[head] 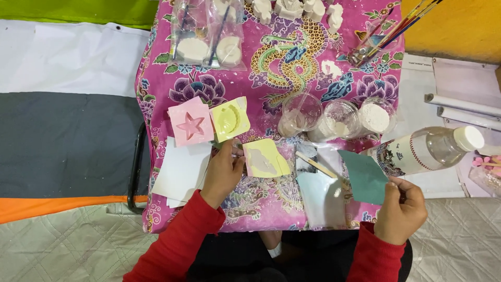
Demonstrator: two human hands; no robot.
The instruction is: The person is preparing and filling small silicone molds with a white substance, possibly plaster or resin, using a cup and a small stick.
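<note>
Left hand (223,172) pinching the near-left edge of a yellow mould (265,159) lying flat on the pink patterned cloth (271,62). Right hand (399,209) gripping a teal card (365,175), held up right of a wooden stick (321,167), near the clear bottle (428,150)

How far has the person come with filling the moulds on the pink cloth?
Done, it seems: white cast figures stand at the far edge, and the yellow mould near the left hand already holds grey-white mix. In hand: the right hand holds a teal sheet, its purpose unclear. Left: the pink star mould and the round yellow-green mould look empty, and the cups keep white powder.
</note>
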